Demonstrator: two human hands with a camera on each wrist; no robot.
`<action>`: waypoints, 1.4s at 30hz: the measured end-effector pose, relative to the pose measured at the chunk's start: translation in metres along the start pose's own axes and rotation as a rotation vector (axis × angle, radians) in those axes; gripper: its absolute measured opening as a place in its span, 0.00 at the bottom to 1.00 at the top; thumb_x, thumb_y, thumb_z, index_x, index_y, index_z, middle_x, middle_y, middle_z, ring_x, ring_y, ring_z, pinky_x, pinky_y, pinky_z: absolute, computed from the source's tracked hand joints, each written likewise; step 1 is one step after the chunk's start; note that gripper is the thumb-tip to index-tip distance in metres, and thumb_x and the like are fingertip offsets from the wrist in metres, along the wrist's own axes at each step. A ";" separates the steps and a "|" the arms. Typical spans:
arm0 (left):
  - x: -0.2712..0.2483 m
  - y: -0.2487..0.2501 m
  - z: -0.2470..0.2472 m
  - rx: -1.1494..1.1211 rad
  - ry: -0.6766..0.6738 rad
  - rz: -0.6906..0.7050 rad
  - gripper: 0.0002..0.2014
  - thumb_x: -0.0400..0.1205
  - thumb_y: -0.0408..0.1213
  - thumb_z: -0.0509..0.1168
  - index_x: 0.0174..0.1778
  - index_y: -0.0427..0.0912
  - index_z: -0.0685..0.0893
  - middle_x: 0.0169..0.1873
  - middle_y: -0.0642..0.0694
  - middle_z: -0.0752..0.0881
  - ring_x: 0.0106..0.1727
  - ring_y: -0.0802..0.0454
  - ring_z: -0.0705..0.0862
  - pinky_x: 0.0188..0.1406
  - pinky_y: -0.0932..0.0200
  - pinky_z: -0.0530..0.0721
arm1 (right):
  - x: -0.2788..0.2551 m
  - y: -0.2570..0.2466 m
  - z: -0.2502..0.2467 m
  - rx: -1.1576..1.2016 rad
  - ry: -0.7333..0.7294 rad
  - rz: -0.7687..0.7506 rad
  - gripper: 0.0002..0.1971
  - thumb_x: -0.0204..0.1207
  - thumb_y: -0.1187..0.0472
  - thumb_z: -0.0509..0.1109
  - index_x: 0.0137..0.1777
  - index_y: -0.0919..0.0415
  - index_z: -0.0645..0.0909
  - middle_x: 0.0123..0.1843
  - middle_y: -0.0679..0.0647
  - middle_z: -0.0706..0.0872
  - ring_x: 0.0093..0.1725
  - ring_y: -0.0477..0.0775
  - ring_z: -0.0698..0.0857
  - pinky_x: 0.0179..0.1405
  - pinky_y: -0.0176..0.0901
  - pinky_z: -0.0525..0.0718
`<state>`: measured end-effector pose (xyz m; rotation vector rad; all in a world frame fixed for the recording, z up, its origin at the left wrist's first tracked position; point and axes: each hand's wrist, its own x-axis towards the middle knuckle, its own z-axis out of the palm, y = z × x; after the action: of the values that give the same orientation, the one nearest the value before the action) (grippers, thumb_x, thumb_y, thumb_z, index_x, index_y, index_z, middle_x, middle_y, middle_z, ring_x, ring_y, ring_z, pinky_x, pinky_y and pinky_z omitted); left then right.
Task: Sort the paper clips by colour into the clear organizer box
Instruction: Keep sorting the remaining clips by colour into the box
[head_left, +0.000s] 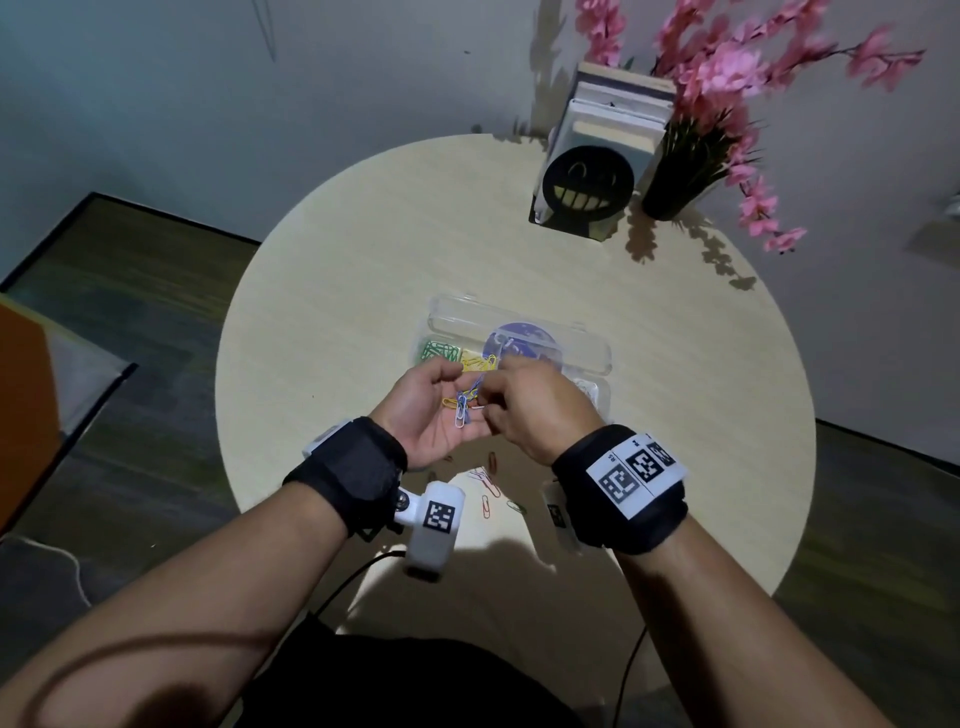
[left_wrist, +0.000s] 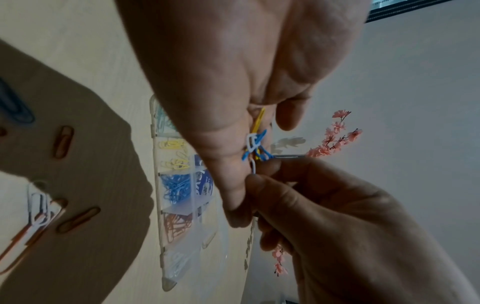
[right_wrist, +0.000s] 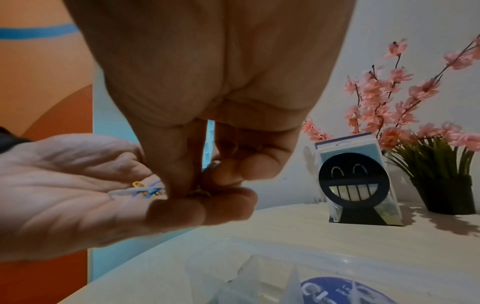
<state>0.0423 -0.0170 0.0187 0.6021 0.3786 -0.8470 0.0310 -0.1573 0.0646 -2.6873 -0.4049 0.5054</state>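
Note:
My left hand (head_left: 449, 400) is palm up above the table, cupping a tangle of yellow, blue and white paper clips (head_left: 462, 405). In the left wrist view its thumb presses the tangle (left_wrist: 255, 144) against the fingers. My right hand (head_left: 493, 410) meets it from the right and pinches a white clip (left_wrist: 253, 167) that hangs in the tangle. From the right wrist, the pinching right hand (right_wrist: 192, 191) hides that clip, and the rest lie on the left hand (right_wrist: 78, 195). Just beyond the hands lies the clear organizer box (head_left: 597, 364), lid open, with green (head_left: 436, 351), yellow (head_left: 470, 358), blue (left_wrist: 176, 187), orange (left_wrist: 179, 224) and white compartments.
Loose clips (head_left: 488, 486) lie on the round table (head_left: 363, 260) under my wrists, among them orange ones (left_wrist: 63, 142) and a white one (left_wrist: 39, 205). At the far edge stand a black smiley bookend (head_left: 589, 187) with books and a pot of pink flowers (head_left: 675, 192).

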 end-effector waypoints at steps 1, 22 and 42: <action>0.000 -0.001 0.000 0.004 -0.003 -0.002 0.24 0.83 0.38 0.48 0.39 0.32 0.89 0.37 0.37 0.86 0.38 0.40 0.88 0.52 0.45 0.86 | -0.001 0.000 0.000 -0.001 -0.003 -0.003 0.13 0.75 0.62 0.65 0.58 0.51 0.83 0.44 0.48 0.72 0.53 0.56 0.80 0.43 0.43 0.74; 0.008 -0.006 0.011 0.028 0.134 0.152 0.15 0.88 0.35 0.51 0.49 0.31 0.80 0.35 0.37 0.86 0.37 0.46 0.87 0.43 0.54 0.88 | -0.014 0.005 0.001 0.611 0.092 0.130 0.09 0.72 0.72 0.68 0.44 0.56 0.80 0.30 0.52 0.77 0.29 0.49 0.75 0.33 0.40 0.76; 0.007 -0.009 0.015 -0.045 0.154 0.112 0.26 0.87 0.49 0.45 0.52 0.32 0.83 0.47 0.37 0.84 0.42 0.46 0.86 0.48 0.54 0.84 | -0.017 -0.020 0.010 0.403 0.296 0.116 0.10 0.74 0.67 0.68 0.53 0.59 0.85 0.50 0.53 0.89 0.52 0.53 0.85 0.55 0.43 0.80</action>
<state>0.0405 -0.0356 0.0236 0.6430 0.4978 -0.6859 0.0078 -0.1417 0.0689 -2.3488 -0.0541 0.1877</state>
